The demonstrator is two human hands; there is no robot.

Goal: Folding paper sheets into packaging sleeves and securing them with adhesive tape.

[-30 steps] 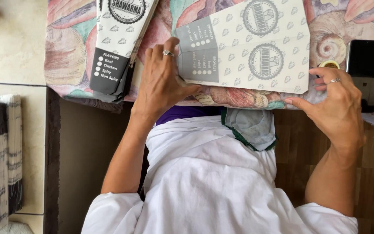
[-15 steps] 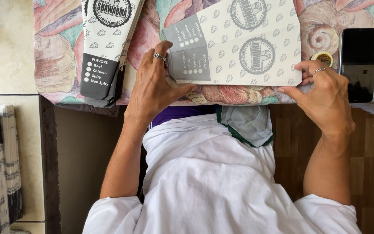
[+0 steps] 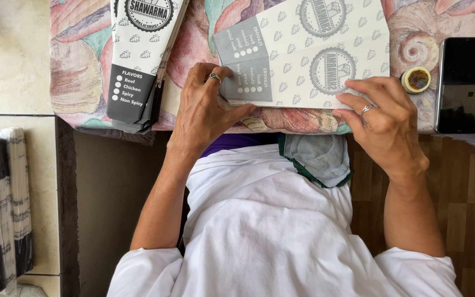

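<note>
The printed paper sheet (image 3: pixel 309 55) now has its lower edge folded up over itself; both hands, left (image 3: pixel 207 107) and right (image 3: pixel 383 118), have moved up onto the fold.

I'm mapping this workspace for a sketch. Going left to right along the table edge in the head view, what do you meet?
Stack of folded printed sleeves → left hand → flat printed paper sheet → right hand → small round tape roll → black phone.
</note>
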